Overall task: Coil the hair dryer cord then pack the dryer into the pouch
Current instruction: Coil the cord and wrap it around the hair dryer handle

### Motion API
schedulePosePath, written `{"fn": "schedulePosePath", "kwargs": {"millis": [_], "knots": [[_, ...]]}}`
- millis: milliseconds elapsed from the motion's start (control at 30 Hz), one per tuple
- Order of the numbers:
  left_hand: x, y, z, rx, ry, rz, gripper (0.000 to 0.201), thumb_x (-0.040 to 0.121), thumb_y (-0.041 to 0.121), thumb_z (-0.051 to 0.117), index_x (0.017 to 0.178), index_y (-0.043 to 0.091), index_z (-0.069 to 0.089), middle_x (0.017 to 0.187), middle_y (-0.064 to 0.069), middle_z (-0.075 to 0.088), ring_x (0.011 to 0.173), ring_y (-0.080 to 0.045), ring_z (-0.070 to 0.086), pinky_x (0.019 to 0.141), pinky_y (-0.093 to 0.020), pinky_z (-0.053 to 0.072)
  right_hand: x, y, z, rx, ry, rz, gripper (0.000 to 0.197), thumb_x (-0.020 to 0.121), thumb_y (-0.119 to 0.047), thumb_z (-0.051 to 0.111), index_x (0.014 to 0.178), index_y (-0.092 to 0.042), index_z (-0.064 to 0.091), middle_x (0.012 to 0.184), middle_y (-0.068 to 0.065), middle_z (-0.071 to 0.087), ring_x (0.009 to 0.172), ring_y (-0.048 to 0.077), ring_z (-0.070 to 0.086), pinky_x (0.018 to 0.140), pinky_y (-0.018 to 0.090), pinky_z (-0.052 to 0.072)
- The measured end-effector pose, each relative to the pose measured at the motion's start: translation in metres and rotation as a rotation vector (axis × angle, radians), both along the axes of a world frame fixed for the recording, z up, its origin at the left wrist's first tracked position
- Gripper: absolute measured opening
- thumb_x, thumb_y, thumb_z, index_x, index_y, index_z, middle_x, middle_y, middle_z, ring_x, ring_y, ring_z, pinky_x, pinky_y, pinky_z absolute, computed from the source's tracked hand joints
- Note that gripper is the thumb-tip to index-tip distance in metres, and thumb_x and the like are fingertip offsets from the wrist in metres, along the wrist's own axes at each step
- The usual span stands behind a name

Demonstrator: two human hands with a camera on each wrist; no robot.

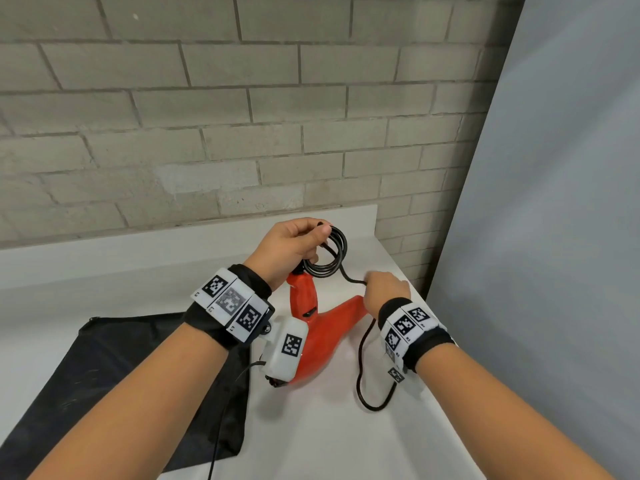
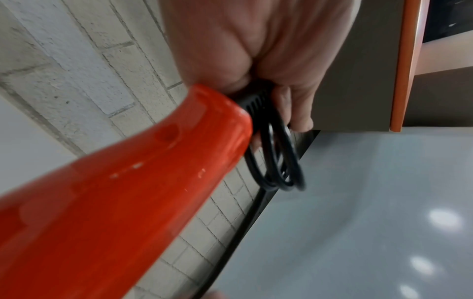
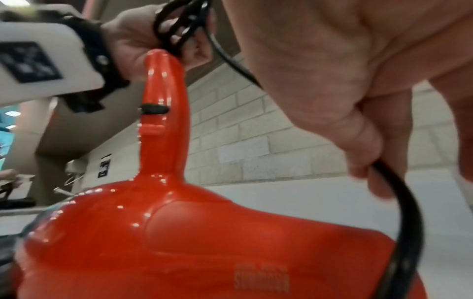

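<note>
A glossy red hair dryer [image 1: 325,336] lies on the white table [image 1: 329,438], handle pointing away from me. My left hand [image 1: 294,245] grips several loops of the black cord [image 1: 329,252] just above the end of the handle [image 2: 204,125]. From the loops the cord runs right to my right hand [image 1: 384,289], which pinches it in curled fingers [image 3: 363,161]. Below that hand the loose cord [image 1: 367,382] curves down over the table. The black pouch [image 1: 121,375] lies flat at the left, partly under my left forearm. The plug is not visible.
A grey brick wall [image 1: 207,133] stands right behind the table. A pale panel [image 1: 554,202] closes off the right side beyond the table's right edge. A thin black wire [image 1: 221,427] hangs from my left wrist camera over the pouch.
</note>
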State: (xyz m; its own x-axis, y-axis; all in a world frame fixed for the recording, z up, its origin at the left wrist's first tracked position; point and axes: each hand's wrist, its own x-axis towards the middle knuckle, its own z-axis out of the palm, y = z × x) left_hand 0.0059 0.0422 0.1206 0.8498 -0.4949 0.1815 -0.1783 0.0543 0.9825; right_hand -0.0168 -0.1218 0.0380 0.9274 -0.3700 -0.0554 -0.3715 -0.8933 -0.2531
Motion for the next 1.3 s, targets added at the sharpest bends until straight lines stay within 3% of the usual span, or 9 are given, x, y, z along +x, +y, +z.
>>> {"fn": "schedulePosePath", "kwargs": {"millis": [167, 233, 333, 567, 700, 800, 1033, 1200, 1300], "knots": [[0.005, 0.001, 0.0, -0.002, -0.017, 0.066, 0.015, 0.086, 0.009, 0.055, 0.083, 0.02, 0.065, 0.058, 0.014, 0.06, 0.05, -0.002, 0.044, 0.056, -0.014, 0.041, -0.016, 0.019, 0.028, 0.532, -0.374, 0.543, 0.039, 0.09, -0.013, 0.051, 0.129, -0.013, 0.048, 0.13, 0.004, 0.055, 0.121, 0.013, 0.049, 0.102, 0.025, 0.034], [0.006, 0.003, 0.0, -0.008, -0.004, 0.062, 0.014, 0.086, 0.011, 0.055, 0.085, 0.02, 0.065, 0.061, 0.012, 0.059, 0.048, -0.002, 0.043, 0.056, -0.014, 0.041, -0.019, 0.022, 0.032, 0.686, -0.36, 0.582, 0.021, 0.094, -0.012, 0.044, 0.106, -0.013, 0.061, 0.102, -0.004, 0.065, 0.095, -0.003, 0.057, 0.091, 0.021, 0.041], [0.002, 0.005, 0.0, 0.003, 0.004, 0.007, 0.013, 0.088, 0.018, 0.052, 0.089, 0.017, 0.066, 0.07, 0.002, 0.054, 0.042, -0.001, 0.035, 0.053, -0.014, 0.037, -0.013, 0.017, 0.034, 0.831, -0.423, 0.441, 0.035, 0.095, -0.008, 0.038, 0.066, -0.021, 0.053, 0.061, -0.003, 0.049, 0.058, 0.011, 0.049, 0.072, 0.038, 0.044], [-0.005, 0.002, 0.004, 0.112, -0.074, -0.059, 0.012, 0.09, 0.013, 0.049, 0.092, 0.014, 0.061, 0.059, 0.012, 0.052, 0.039, -0.001, 0.036, 0.047, -0.01, 0.035, -0.011, 0.005, 0.084, 0.505, -0.654, 0.333, 0.021, 0.09, -0.009, 0.047, 0.087, -0.002, 0.067, 0.062, -0.009, 0.05, 0.058, 0.001, 0.044, 0.055, 0.006, 0.033], [-0.003, 0.0, 0.006, 0.185, -0.098, -0.088, 0.026, 0.092, 0.011, 0.045, 0.118, 0.013, 0.048, 0.069, 0.003, 0.041, 0.041, 0.0, 0.039, 0.051, -0.014, 0.036, -0.028, 0.016, 0.103, 0.381, -0.716, 0.344, 0.022, 0.092, -0.015, 0.046, 0.096, -0.009, 0.067, 0.066, -0.001, 0.059, 0.07, 0.019, 0.057, 0.068, 0.028, 0.046], [-0.005, -0.002, 0.008, 0.268, -0.178, -0.175, 0.021, 0.093, 0.012, 0.043, 0.11, 0.017, 0.054, 0.062, 0.003, 0.031, 0.045, -0.003, 0.029, 0.049, -0.019, 0.026, -0.037, 0.024, 0.108, 0.367, -0.755, 0.426, 0.021, 0.091, -0.013, 0.046, 0.09, -0.008, 0.066, 0.074, 0.012, 0.065, 0.075, 0.026, 0.061, 0.072, 0.039, 0.051], [-0.007, -0.006, 0.0, 0.172, -0.196, 0.041, 0.022, 0.092, 0.012, 0.046, 0.109, 0.014, 0.061, 0.079, -0.004, 0.057, 0.052, -0.008, 0.037, 0.053, -0.018, 0.034, -0.041, 0.012, 0.098, 0.536, -0.726, 0.465, 0.02, 0.092, -0.012, 0.048, 0.094, -0.013, 0.067, 0.076, -0.002, 0.063, 0.074, 0.008, 0.058, 0.072, 0.013, 0.043], [-0.007, -0.011, -0.002, 0.16, -0.207, 0.136, 0.02, 0.092, 0.013, 0.047, 0.106, 0.019, 0.061, 0.076, 0.004, 0.06, 0.048, -0.002, 0.04, 0.052, -0.011, 0.039, -0.046, -0.021, 0.057, 0.627, -0.672, 0.252, 0.033, 0.099, -0.02, 0.032, 0.117, -0.008, 0.058, 0.107, 0.006, 0.065, 0.095, 0.012, 0.057, 0.089, 0.026, 0.042], [-0.006, -0.012, -0.002, 0.14, -0.208, 0.17, 0.021, 0.092, 0.013, 0.047, 0.107, 0.016, 0.062, 0.075, 0.006, 0.059, 0.041, 0.001, 0.041, 0.048, -0.008, 0.038, -0.05, -0.048, 0.02, 0.367, -0.19, 0.215, 0.03, 0.096, -0.017, 0.041, 0.123, -0.012, 0.053, 0.122, 0.012, 0.06, 0.099, 0.02, 0.055, 0.087, 0.028, 0.041]]}}
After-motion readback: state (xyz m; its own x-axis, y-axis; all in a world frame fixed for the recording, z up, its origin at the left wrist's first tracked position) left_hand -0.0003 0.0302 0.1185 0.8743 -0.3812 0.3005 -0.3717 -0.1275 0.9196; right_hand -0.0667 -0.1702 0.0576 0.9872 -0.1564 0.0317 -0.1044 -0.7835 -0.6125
